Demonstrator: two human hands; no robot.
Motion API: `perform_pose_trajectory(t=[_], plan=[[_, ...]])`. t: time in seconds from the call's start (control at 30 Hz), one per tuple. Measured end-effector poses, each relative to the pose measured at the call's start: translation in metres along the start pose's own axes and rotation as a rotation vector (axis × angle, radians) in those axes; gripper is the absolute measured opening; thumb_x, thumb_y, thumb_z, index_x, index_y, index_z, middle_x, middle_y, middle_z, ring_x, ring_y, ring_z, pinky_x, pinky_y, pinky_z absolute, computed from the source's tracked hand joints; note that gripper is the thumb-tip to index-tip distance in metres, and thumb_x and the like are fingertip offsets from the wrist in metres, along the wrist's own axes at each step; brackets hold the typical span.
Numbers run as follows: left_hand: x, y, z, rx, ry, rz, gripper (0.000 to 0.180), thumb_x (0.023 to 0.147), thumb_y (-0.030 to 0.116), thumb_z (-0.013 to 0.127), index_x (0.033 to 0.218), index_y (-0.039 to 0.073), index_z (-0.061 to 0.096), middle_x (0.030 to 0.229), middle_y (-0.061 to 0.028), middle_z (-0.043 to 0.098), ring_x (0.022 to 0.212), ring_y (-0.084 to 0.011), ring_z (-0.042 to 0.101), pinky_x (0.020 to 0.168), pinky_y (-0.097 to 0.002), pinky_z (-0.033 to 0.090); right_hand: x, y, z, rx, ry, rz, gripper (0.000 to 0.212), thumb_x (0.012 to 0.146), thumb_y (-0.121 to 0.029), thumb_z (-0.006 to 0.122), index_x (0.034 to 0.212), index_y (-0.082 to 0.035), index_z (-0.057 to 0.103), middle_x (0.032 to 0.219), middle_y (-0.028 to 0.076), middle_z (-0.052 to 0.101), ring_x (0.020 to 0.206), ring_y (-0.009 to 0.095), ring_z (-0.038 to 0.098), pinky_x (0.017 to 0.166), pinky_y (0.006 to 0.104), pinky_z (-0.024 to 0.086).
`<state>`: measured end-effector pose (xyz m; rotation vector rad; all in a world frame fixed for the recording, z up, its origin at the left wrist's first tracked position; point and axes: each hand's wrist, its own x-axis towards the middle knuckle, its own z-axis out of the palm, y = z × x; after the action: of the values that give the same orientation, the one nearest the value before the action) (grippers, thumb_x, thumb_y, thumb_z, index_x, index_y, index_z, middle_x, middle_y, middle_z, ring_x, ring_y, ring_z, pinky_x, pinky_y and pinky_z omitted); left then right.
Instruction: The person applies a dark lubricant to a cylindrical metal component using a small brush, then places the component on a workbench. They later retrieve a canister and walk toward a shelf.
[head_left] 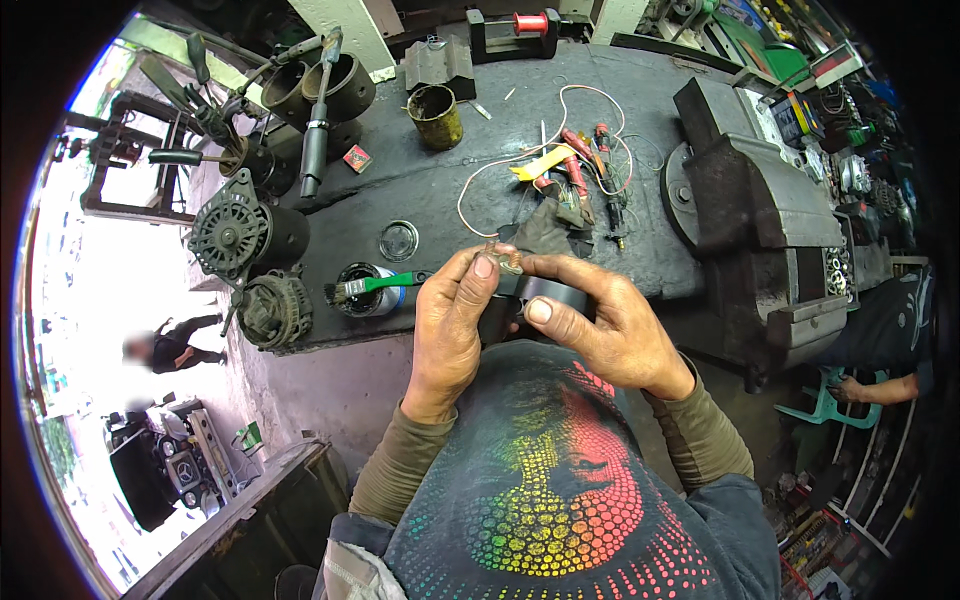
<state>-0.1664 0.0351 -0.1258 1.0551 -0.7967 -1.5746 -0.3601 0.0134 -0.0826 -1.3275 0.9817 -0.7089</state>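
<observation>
Close in front of my chest, both hands hold a black cylindrical metal part. My right hand is closed round it, the thumb on its side and the index finger along its top. My left hand is closed at its left end. Between the left thumb and fingers sits a small brownish metal piece; its exact kind is too small to make out. Just left of that hand, a green-handled paintbrush lies across an open can. A dark grey rag lies beyond my fingers.
A large bench vise stands at the right. Red-handled tools and a thin pale wire lie mid-bench. Alternator, yellowish can and metal cylinders stand left and back. Another person's arm shows far right.
</observation>
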Motion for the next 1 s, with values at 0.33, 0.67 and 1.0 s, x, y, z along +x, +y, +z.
perform_pose_trajectory(t=[0.33, 0.67, 1.0], plan=[[0.003, -0.002, -0.002, 0.002, 0.005, 0.065, 0.04, 0.107, 0.034, 0.066, 0.124, -0.003, 0.067, 0.11, -0.0066, 0.072, 0.103, -0.0118, 0.065, 0.097, -0.0272, 0.05, 0.009, -0.009, 0.009, -0.34, 0.152, -0.236, 0.025, 0.089, -0.017, 0.07, 0.104, 0.001, 0.061, 0.092, 0.018, 0.067, 0.081, 0.034, 0.069, 0.073, 0.0433, 0.054], [-0.002, 0.01, 0.003, -0.083, 0.015, 0.01, 0.05, 0.107, 0.043, 0.061, 0.124, -0.004, 0.062, 0.096, -0.0091, 0.07, 0.072, -0.0125, 0.068, 0.06, -0.0252, 0.056, 0.0, -0.006, -0.003, -0.572, 0.145, -0.199, 0.021, 0.086, -0.019, 0.074, 0.1, -0.005, 0.069, 0.088, 0.014, 0.061, 0.075, 0.035, 0.064, 0.066, 0.0449, 0.052], [-0.001, 0.012, 0.002, -0.224, -0.117, -0.103, 0.057, 0.109, 0.051, 0.052, 0.124, -0.003, 0.061, 0.101, -0.0133, 0.069, 0.077, -0.0168, 0.069, 0.058, -0.026, 0.056, 0.008, 0.003, -0.014, -0.398, 0.083, -0.331, 0.02, 0.088, -0.017, 0.076, 0.099, -0.002, 0.071, 0.091, 0.013, 0.064, 0.079, 0.031, 0.065, 0.072, 0.041, 0.052]])
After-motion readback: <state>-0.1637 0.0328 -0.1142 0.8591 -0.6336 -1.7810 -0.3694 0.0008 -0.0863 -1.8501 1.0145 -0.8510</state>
